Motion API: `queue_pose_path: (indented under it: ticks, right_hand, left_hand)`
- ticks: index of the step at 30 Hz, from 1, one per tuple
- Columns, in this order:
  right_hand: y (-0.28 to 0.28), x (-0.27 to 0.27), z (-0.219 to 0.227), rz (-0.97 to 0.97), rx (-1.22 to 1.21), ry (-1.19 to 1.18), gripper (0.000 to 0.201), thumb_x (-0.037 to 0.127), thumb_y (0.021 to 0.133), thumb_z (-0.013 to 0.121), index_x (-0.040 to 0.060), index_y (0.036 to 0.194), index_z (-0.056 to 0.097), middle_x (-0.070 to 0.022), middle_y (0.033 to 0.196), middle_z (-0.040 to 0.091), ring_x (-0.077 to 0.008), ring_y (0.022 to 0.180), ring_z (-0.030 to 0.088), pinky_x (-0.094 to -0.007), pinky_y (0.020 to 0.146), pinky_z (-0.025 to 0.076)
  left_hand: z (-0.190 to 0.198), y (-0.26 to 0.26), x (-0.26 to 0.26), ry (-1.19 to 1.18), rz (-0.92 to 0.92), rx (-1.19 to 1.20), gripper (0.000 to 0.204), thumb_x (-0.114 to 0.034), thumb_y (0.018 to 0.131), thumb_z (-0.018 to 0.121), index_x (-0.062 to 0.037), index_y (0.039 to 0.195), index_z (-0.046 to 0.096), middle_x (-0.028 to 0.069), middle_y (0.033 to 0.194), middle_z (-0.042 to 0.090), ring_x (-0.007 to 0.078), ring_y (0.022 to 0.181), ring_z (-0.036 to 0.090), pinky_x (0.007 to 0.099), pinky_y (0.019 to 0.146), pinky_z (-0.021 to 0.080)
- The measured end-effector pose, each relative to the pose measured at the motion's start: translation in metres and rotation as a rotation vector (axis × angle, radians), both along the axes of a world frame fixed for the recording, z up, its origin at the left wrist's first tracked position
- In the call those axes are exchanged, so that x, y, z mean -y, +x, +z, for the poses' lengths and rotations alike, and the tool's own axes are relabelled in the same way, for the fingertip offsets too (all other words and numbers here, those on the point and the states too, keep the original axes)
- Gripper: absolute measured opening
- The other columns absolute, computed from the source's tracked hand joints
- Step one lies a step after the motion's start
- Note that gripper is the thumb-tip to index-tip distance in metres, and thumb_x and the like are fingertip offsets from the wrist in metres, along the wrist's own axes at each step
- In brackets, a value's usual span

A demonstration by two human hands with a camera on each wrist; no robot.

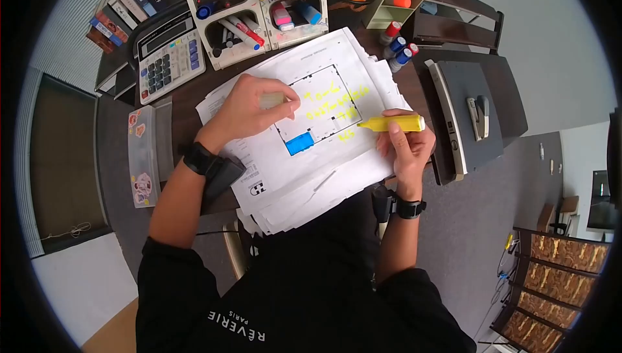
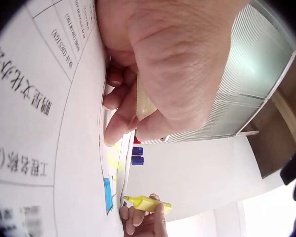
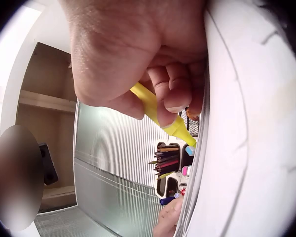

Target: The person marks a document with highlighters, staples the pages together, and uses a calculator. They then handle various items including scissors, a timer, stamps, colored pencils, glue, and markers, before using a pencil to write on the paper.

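My right hand (image 1: 409, 149) holds a yellow highlighter (image 1: 395, 123) between thumb and fingers, its bare tip pointing left over the paper's right side. A printed floor plan (image 1: 304, 184) lies on top of a stack of sheets. It carries yellow handwriting (image 1: 343, 108) and a blue-filled rectangle (image 1: 300, 143) at its lower left corner. Over the plan's left side, my left hand (image 1: 249, 106) pinches a pale, translucent, ribbed piece like a cap (image 2: 145, 104). Fingers and thumb hide part of that piece.
At the back stands a white desk organizer (image 1: 259, 12) with pens, pencils and markers. A calculator (image 1: 172, 61) sits left of it. Small red- and blue-capped bottles (image 1: 396, 49) stand behind the papers. A stapler (image 1: 479, 118) rests on a dark case (image 1: 463, 94) at right.
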State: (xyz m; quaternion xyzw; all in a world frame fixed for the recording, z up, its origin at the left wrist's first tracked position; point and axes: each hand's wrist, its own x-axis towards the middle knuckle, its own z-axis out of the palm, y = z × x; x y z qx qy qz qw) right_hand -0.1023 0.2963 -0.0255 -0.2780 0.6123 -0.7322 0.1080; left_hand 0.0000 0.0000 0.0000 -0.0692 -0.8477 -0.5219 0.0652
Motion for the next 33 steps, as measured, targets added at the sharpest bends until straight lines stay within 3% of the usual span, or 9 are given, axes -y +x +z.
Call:
queue_pose_path:
  ticks: [33]
  right_hand:
    - [0.0027, 0.0005, -0.0009, -0.02, -0.008, -0.003, 0.019, 0.01, 0.098, 0.065, -0.0054, 0.109, 0.068, -0.0055, 0.073, 0.065, -0.0065, 0.056, 0.055, -0.0206, 0.051, 0.04]
  left_hand:
    - [-0.0009, 0.0026, -0.0029, 0.02, 0.039, -0.013, 0.012, -0.005, 0.09, 0.069, 0.004, 0.095, 0.073, 0.009, 0.08, 0.074, 0.0138, 0.075, 0.071, 0.0269, 0.071, 0.056]
